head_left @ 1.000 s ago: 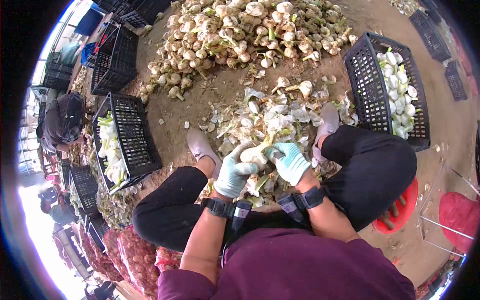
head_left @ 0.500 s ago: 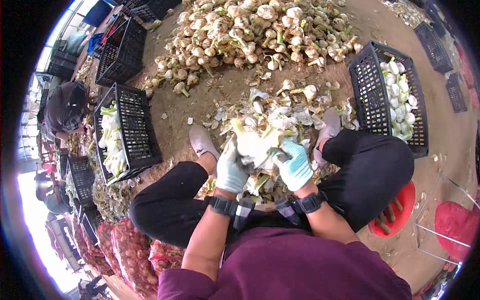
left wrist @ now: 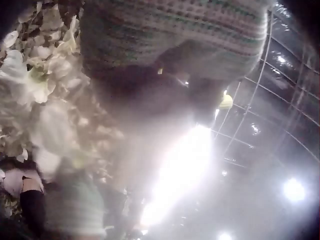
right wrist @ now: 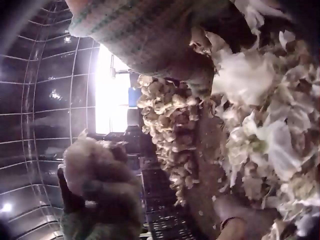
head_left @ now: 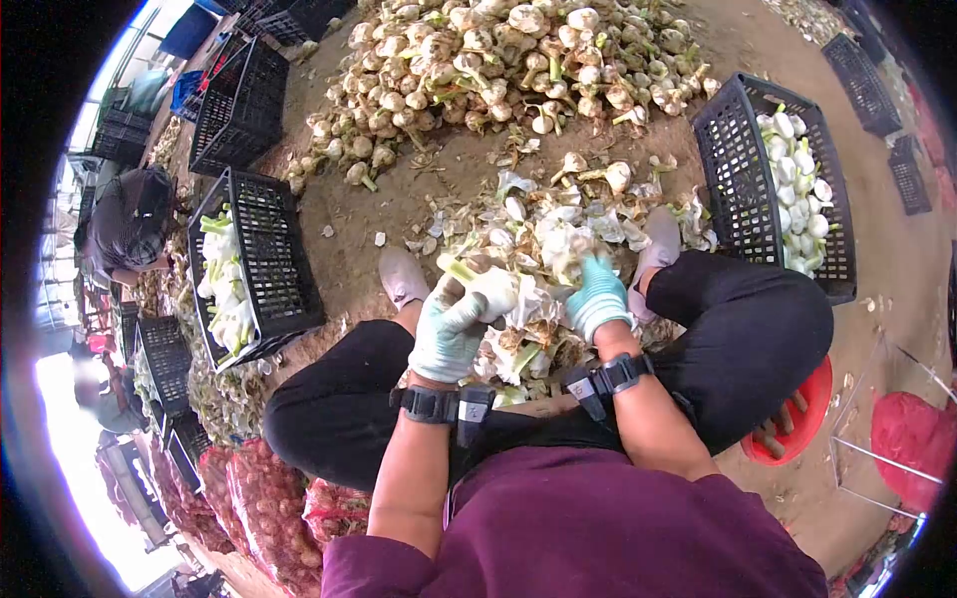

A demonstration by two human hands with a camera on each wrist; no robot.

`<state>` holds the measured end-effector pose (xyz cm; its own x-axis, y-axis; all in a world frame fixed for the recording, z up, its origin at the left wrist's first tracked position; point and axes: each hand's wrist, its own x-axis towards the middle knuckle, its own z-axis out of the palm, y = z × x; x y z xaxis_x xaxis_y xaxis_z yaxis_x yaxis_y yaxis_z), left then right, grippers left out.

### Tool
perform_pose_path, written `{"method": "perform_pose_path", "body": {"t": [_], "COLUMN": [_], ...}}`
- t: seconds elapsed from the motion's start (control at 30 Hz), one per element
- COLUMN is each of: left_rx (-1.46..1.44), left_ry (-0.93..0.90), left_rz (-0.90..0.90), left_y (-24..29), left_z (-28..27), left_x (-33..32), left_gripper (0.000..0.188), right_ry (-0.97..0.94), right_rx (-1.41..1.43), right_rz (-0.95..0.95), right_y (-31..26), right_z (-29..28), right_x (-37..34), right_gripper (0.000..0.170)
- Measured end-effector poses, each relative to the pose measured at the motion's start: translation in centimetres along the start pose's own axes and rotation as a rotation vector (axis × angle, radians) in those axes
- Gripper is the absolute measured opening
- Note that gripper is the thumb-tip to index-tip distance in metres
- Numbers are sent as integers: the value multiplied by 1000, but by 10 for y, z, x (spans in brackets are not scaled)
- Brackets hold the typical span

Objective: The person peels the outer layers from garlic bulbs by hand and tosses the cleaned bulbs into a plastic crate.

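Note:
In the head view my gloved left hand (head_left: 449, 334) grips a garlic bulb (head_left: 495, 291), its green stem pointing up and left. The right wrist view shows the same pale bulb (right wrist: 84, 162) raised in the curled left fingers. My gloved right hand (head_left: 601, 299) is apart from the bulb, to its right, fingers pointing down over a heap of loose garlic skins (head_left: 538, 344). Papery garlic skin (right wrist: 240, 75) hangs at its fingertips in the right wrist view. The left wrist view is blurred and glaring, with the left glove (left wrist: 170, 40) across its top.
Ahead lies a big pile of unpeeled garlic (head_left: 498, 70). Black crates of white trimmed garlic stand on the left (head_left: 264, 269) and right (head_left: 738, 169). Net sacks (head_left: 264, 508) lie at lower left, a red basin (head_left: 807, 419) by the right knee. Another person (head_left: 130, 224) crouches at far left.
Loose skin came away from the bulb as the hands worked together at it. My right hand has since moved away, up and right, while the left keeps the whiter bulb, now turned stem-left.

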<state>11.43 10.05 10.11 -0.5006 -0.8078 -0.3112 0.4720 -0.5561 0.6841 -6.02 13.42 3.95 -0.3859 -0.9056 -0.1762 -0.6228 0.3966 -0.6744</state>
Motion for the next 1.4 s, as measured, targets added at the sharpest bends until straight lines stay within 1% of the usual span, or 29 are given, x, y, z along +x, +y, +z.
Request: {"method": "perform_pose_path", "body": {"t": [0.03, 0.07, 0.1, 0.17, 0.2, 0.23, 0.3, 0.4, 0.43, 0.5, 0.53, 0.57, 0.63, 0.7, 0.8, 0.83, 0.9, 0.97, 1.0, 1.03, 1.1, 1.13, 1.17, 1.2, 1.23, 1.3, 1.33, 1.37, 1.4], "left_rx": [93, 89, 148, 206, 246, 285, 291, 279, 249, 221, 220, 220, 290, 366, 495, 478, 419, 176, 71, -95, -323, -331, -355, -272, -267, -286, -270, -208, -237], "left_ry": [4, 7, 23, 37, 26, 14, 13, -3, -6, -11, 1, 11, -26, -67, 176, 252, 266, 212, 162, 172, 219, 211, 205, 268, 270, 114, 221, 190, 152], "left_rz": [-6, -7, -34, -77, -91, -102, -108, -126, -125, -121, -100, -82, -44, -9, 62, 62, 160, 164, 149, 75, 21, -10, -59, -149, -172, -370, -365, -410, -409], "left_y": [1, 2, 2, 0, -1, -3, -7, -6, -7, -6, -6, -7, -12, -15, -20, -20, -22, -14, -9, -2, 7, 8, 3, 0, -3, -9, -18, -23, -25], "left_z": [-3, -5, -7, -5, -3, -1, -5, -12, -15, -14, -12, -9, -5, 1, 8, 9, 12, 20, 26, 30, 33, 24, 15, 24, 27, 43, 56, 52, 41], "left_x": [1, 1, 2, 2, 4, 6, 6, 6, 7, 9, 10, 11, 16, 20, 23, 24, 27, 32, 35, 36, 44, 51, 54, 57, 61, 70, 73, 76, 79], "left_gripper": [48, 48, 50, 53, 54, 55, 54, 54, 54, 54, 52, 50, 48, 46, 41, 31, 27, 32, 39, 40, 36, 36, 35, 35, 35, 39, 46, 47, 44], "right_ry": [201, 24, 19, -373, -381, -462, -527, -532, -534, -327, -315, -312, -166, -206, -155, -121, -74, -192, -319, -312, -471, 86, -13, 191, 307, 368, 322, 275, 361], "right_rx": [35, 55, 52, 795, 803, 506, 634, 970, 971, 988, 774, 777, 419, 486, 472, 521, 517, 262, 42, 57, -129, 190, 455, 319, 542, 522, 583, 649, 553], "right_rz": [-164, -143, -141, -170, -268, -212, -97, -40, -39, 7, 29, 30, -283, -42, -138, -140, -68, 227, 220, 220, 123, -156, -47, -337, -495, -613, -532, -453, -487], "right_y": [-2, -18, -24, -27, -31, -33, -43, -30, -26, -26, -23, -21, -16, -31, -32, -36, -24, -1, 10, 19, 5, 24, -2, 1, -10, -17, -14, -11, -5], "right_z": [3, -19, -29, -40, -38, -43, -51, -37, -33, -32, -40, -37, -28, -32, -34, -37, -22, -12, -3, 6, -7, 28, -19, -25, -40, -51, -45, -40, -41], "right_x": [-4, -8, -9, -12, -12, -12, -17, -18, -20, -21, -20, -19, -20, -26, -28, -29, -20, -9, -1, 0, 1, 0, -3, -3, 2, 5, 1, -3, 3], "right_gripper": [41, 46, 46, 41, 43, 39, 32, 27, 27, 24, 22, 22, 23, 19, 17, 15, 16, 19, 25, 25, 34, 37, 43, 50, 46, 38, 34, 29, 25]}}
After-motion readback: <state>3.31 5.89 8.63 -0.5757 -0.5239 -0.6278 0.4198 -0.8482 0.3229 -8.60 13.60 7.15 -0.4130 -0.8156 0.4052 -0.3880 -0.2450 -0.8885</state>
